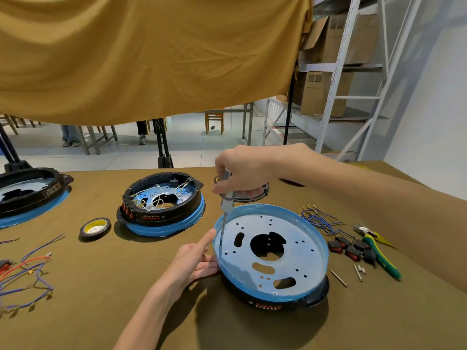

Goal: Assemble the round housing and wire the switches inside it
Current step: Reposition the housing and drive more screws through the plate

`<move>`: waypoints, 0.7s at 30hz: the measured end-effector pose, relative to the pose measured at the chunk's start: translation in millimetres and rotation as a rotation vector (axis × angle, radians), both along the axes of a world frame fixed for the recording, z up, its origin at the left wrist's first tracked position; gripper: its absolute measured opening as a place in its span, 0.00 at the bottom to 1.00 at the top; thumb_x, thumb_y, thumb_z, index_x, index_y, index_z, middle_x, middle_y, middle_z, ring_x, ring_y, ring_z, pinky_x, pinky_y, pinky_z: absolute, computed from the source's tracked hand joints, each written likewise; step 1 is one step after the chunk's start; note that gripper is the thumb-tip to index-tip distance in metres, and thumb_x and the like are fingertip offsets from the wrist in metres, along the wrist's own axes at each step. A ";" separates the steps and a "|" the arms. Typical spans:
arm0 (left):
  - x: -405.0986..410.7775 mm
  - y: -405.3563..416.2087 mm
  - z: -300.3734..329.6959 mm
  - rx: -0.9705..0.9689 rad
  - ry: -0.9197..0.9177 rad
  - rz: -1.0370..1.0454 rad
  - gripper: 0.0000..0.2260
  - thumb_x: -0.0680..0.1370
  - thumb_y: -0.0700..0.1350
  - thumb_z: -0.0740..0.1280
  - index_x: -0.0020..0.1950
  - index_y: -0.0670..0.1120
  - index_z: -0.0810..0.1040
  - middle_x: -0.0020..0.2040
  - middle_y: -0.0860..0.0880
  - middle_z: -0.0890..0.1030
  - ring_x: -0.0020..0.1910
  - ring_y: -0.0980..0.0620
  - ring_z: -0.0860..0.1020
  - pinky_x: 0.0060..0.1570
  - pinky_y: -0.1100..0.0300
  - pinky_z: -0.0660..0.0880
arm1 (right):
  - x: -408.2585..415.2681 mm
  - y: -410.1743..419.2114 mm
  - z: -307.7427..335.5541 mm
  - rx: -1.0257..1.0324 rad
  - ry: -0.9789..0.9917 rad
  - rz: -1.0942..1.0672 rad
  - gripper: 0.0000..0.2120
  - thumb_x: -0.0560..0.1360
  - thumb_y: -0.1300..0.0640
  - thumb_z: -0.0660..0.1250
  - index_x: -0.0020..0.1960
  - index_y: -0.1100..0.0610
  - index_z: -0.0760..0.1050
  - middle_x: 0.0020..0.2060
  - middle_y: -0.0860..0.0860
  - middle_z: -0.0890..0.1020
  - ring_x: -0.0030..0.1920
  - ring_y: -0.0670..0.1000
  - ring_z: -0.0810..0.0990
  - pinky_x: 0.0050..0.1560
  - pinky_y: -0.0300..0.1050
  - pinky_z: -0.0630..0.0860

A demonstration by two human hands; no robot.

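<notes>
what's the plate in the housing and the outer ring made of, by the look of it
Plate: likely sheet metal, pale matte grey-blue, thin and flat with cleanly punched holes and slots. Outer ring of the housing: probably moulded plastic, black with a slight gloss and printed red lettering.

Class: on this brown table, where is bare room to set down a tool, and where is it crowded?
Free: the near strip of the brown table, between the left forearm and the loose purple and orange wires; also below the blue-rimmed round housing. Crowded: right of it, with blue wires, black rocker switches and green-handled pliers.
</notes>
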State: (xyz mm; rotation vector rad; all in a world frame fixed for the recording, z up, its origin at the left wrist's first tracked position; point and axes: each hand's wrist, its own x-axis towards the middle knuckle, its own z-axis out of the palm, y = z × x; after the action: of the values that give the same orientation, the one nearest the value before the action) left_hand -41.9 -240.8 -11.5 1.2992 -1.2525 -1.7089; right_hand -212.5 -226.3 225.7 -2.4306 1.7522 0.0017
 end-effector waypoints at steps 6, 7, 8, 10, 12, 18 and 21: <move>-0.1 0.0 -1.0 -0.017 0.010 0.000 0.42 0.62 0.72 0.75 0.62 0.44 0.71 0.43 0.45 0.88 0.46 0.47 0.88 0.41 0.56 0.84 | 2.5 1.7 -1.1 -0.064 0.013 0.036 0.13 0.80 0.46 0.69 0.51 0.55 0.75 0.30 0.48 0.81 0.24 0.44 0.78 0.23 0.33 0.70; -0.5 0.1 -0.6 -0.019 0.011 -0.006 0.42 0.62 0.72 0.75 0.63 0.44 0.71 0.43 0.46 0.88 0.46 0.47 0.88 0.41 0.56 0.84 | 4.5 1.3 -3.2 -0.117 0.058 0.024 0.16 0.81 0.42 0.66 0.50 0.56 0.75 0.28 0.47 0.79 0.24 0.44 0.76 0.23 0.32 0.68; -0.8 -0.1 -0.3 -0.020 0.011 -0.012 0.43 0.62 0.72 0.75 0.63 0.44 0.70 0.43 0.46 0.88 0.46 0.47 0.88 0.41 0.56 0.84 | 4.6 1.3 -2.6 -0.107 0.069 0.010 0.18 0.81 0.41 0.66 0.51 0.57 0.75 0.26 0.47 0.79 0.23 0.44 0.76 0.23 0.31 0.68; -1.2 -0.3 0.3 -0.012 0.017 -0.018 0.42 0.61 0.73 0.75 0.62 0.45 0.69 0.42 0.46 0.88 0.46 0.47 0.88 0.41 0.57 0.84 | 2.6 3.6 7.1 0.043 0.003 0.009 0.17 0.80 0.44 0.69 0.57 0.56 0.72 0.31 0.47 0.81 0.24 0.43 0.79 0.25 0.32 0.72; -0.6 0.4 0.4 -0.012 0.018 -0.027 0.43 0.61 0.73 0.74 0.62 0.44 0.69 0.43 0.46 0.88 0.46 0.47 0.88 0.41 0.57 0.84 | 0.9 4.6 15.1 0.148 -0.065 0.043 0.14 0.78 0.52 0.74 0.57 0.53 0.71 0.37 0.50 0.83 0.26 0.44 0.82 0.28 0.34 0.75; -2.0 2.1 0.3 -0.050 0.017 -0.037 0.42 0.58 0.76 0.75 0.58 0.48 0.72 0.42 0.47 0.88 0.47 0.46 0.88 0.42 0.56 0.84 | 7.0 0.3 6.3 -0.040 0.069 0.014 0.16 0.80 0.44 0.69 0.53 0.57 0.77 0.32 0.50 0.84 0.22 0.42 0.79 0.26 0.36 0.76; -1.9 1.5 2.2 -0.038 0.011 -0.034 0.38 0.53 0.76 0.76 0.48 0.51 0.72 0.42 0.44 0.88 0.46 0.44 0.88 0.40 0.56 0.84 | 1.9 3.9 17.1 0.131 -0.044 0.033 0.14 0.76 0.54 0.75 0.55 0.54 0.73 0.39 0.53 0.86 0.27 0.44 0.83 0.29 0.36 0.77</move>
State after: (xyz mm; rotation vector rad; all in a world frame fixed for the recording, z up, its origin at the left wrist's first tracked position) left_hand -43.8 -239.3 -9.3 1.2508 -1.3015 -1.7051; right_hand -210.7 -222.4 242.9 -2.3485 1.6392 0.0637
